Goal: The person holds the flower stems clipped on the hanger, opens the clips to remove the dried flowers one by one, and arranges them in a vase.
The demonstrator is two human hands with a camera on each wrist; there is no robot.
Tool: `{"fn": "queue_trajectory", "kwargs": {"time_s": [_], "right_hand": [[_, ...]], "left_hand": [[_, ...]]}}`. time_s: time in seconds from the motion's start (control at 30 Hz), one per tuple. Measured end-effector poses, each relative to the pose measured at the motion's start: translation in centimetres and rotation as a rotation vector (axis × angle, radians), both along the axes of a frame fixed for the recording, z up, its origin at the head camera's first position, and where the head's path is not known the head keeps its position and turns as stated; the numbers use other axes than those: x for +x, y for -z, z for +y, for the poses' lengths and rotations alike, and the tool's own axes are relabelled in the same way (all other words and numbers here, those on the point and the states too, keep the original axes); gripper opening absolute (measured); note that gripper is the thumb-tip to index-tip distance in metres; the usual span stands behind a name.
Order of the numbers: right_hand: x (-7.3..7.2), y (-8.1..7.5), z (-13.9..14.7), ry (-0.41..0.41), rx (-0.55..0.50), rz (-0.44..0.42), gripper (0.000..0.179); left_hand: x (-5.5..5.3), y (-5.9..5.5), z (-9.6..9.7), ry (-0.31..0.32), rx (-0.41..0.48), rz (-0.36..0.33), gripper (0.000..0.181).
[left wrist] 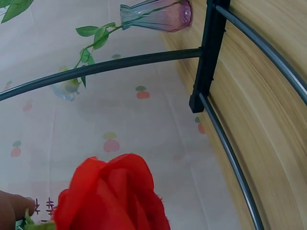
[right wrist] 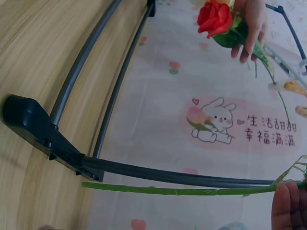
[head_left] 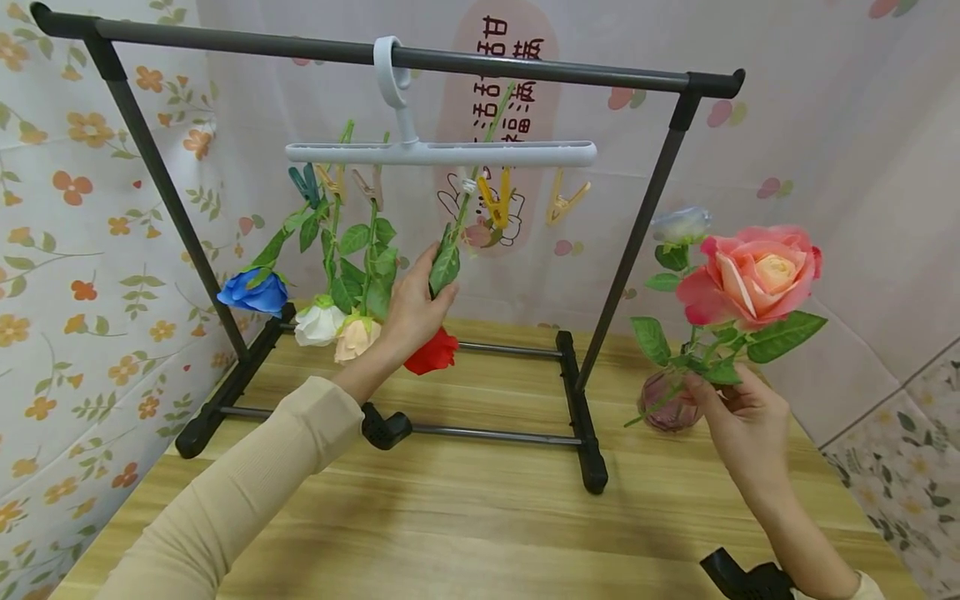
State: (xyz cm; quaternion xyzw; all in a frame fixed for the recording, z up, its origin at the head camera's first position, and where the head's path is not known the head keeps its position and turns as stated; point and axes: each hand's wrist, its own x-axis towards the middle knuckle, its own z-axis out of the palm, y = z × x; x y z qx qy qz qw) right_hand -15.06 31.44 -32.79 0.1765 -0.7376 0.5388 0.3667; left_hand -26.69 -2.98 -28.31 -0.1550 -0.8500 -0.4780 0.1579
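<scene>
My left hand grips the leafy stem of a red rose, its bloom pointing down and its stem rising past a white hanger. Whether a clip holds that stem, I cannot tell. A blue rose, a white rose and a peach rose hang head down from clips at the hanger's left. At the right, my right hand pinches the stem of a coral-pink rose, bloom up. Its bare green stem end sticks out in the right wrist view.
Dark rack bars stand on the wooden table. Behind my right hand is a pinkish glass vase holding a pale blue flower. A yellow clip and a pale orange clip hang at the hanger's right.
</scene>
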Motion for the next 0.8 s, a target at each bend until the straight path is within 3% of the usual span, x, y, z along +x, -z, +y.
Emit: {"fn": "queue_trajectory", "kwargs": {"time_s": [0.2, 0.4, 0.63, 0.8], "right_hand": [[-0.1, 0.0, 0.3, 0.071, 0.034, 0.004, 0.028], [-0.2, -0.1, 1.1, 0.006, -0.091, 0.029, 0.023], [-0.6, -0.5, 2.2, 0.06, -0.282, -0.043, 0.017], [-0.8, -0.7, 3.2, -0.011, -0.417, -0.011, 0.015]], "left_hand": [[0.2, 0.6, -0.1, 0.023, 0.015, 0.061, 0.069], [0.4, 1.4, -0.2, 0.052, 0.001, 0.116, 0.067], [0.5, 1.9, -0.5, 0.056, -0.003, 0.156, 0.063], [0.6, 2.1, -0.6, 0.055, -0.005, 0.192, 0.061]]}}
